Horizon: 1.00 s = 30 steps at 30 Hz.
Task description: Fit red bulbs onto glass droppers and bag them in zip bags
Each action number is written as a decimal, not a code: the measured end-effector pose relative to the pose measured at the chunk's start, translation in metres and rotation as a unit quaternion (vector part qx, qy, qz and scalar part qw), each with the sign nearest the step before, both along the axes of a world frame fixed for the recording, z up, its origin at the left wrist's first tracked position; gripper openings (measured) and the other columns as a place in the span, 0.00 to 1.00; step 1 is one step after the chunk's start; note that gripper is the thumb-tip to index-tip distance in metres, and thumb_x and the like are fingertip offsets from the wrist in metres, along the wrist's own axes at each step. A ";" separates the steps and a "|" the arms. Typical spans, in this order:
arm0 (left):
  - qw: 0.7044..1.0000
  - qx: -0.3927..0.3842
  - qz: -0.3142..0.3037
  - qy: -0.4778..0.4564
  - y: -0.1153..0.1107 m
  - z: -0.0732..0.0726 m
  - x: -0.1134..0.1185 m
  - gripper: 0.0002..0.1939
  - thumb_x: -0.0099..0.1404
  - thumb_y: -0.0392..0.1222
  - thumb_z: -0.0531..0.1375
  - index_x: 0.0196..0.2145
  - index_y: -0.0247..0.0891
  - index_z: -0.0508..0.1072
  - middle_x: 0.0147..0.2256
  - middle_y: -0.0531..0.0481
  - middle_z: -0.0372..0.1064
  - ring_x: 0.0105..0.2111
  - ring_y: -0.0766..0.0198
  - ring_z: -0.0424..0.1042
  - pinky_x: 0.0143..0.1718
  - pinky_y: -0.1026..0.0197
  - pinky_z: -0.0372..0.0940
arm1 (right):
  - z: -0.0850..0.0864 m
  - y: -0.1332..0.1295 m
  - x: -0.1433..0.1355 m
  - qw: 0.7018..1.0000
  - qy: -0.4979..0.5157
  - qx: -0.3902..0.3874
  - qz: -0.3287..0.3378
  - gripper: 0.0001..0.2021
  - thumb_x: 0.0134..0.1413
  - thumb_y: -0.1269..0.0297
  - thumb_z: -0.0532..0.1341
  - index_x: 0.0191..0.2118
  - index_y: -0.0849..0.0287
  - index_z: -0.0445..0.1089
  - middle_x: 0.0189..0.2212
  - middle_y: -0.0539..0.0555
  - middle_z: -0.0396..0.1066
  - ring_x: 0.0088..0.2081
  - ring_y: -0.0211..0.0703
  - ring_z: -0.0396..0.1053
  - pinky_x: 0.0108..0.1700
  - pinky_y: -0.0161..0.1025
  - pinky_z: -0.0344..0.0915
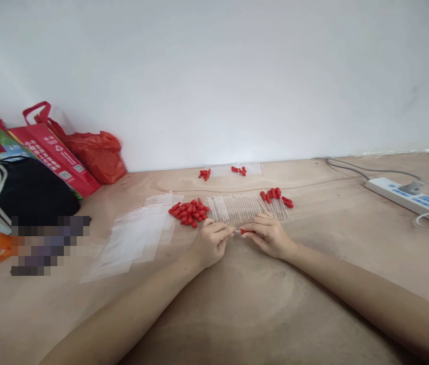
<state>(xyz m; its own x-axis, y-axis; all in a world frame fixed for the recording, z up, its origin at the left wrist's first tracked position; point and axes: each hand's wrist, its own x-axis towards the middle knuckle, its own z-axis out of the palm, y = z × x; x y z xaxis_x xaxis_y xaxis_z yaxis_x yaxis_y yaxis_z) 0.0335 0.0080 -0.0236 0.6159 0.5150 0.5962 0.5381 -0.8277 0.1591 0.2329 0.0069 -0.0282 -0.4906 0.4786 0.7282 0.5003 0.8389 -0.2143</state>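
Observation:
My left hand (211, 242) is closed on a thin clear dropper tube (237, 231), its end showing between my two hands. Pinched in the fingers of my right hand (269, 235) is a red rubber bulb (243, 231), which meets the tube's end. Just beyond my hands lies a row of clear dropper tubes (233, 207). A pile of loose red bulbs (189, 213) is left of that row. At its right end, several droppers with red bulbs fitted (274, 194) lie side by side.
Clear zip bags (134, 238) overlap on the wooden table (260, 314) at left. More red bulbs (204, 174) and bags lie near the wall. Red bags (96, 152) and a black drawstring bag (35, 190) stand far left. A power strip (412, 197) with cables is at right.

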 end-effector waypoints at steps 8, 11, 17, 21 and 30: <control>1.000 0.016 0.016 0.011 -0.005 0.000 0.004 0.11 0.63 0.33 0.47 0.33 0.35 0.70 0.26 0.49 0.70 0.26 0.66 0.66 0.32 0.60 0.52 | 0.000 -0.002 -0.004 0.999 -0.028 -0.011 -0.018 0.08 0.54 0.63 0.54 0.33 0.60 0.68 0.26 0.51 0.70 0.29 0.37 0.64 0.33 0.37 0.53; 1.000 0.017 0.015 0.017 -0.005 -0.001 0.003 0.12 0.63 0.32 0.47 0.33 0.35 0.70 0.26 0.49 0.70 0.25 0.66 0.66 0.32 0.59 0.52 | -0.001 -0.002 -0.006 0.999 -0.034 -0.022 -0.014 0.08 0.54 0.63 0.54 0.33 0.59 0.68 0.27 0.52 0.70 0.29 0.37 0.64 0.33 0.36 0.53; 1.000 0.009 0.007 0.007 -0.004 0.000 0.003 0.11 0.63 0.32 0.47 0.34 0.36 0.70 0.27 0.50 0.71 0.26 0.66 0.68 0.32 0.59 0.53 | 0.000 0.001 -0.006 0.997 -0.018 -0.068 0.011 0.07 0.53 0.64 0.55 0.33 0.58 0.68 0.29 0.52 0.71 0.31 0.38 0.66 0.35 0.38 0.55; 0.999 0.017 0.010 -0.044 -0.002 0.000 0.005 0.10 0.64 0.35 0.49 0.35 0.36 0.70 0.30 0.50 0.73 0.28 0.66 0.69 0.33 0.60 0.55 | 0.002 0.004 -0.008 0.971 0.111 -0.206 0.051 0.06 0.50 0.61 0.58 0.34 0.57 0.67 0.30 0.52 0.71 0.33 0.39 0.67 0.37 0.39 0.60; 0.994 -0.029 0.042 -0.100 -0.004 0.005 0.006 0.16 0.64 0.40 0.49 0.49 0.36 0.62 0.35 0.47 0.71 0.35 0.63 0.69 0.39 0.59 0.59 | 0.017 0.020 -0.010 0.835 0.402 -0.373 0.050 0.18 0.38 0.56 0.64 0.34 0.55 0.58 0.21 0.45 0.64 0.23 0.34 0.63 0.28 0.33 0.61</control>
<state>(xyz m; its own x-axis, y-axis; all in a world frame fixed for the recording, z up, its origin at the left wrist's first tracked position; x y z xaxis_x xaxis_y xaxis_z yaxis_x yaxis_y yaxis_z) 0.0391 0.0043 -0.0188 0.4425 0.5959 0.6701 0.5576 -0.7681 0.3149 0.2229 0.0268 -0.0116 -0.0523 0.9314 0.3601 -0.1207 0.3520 -0.9282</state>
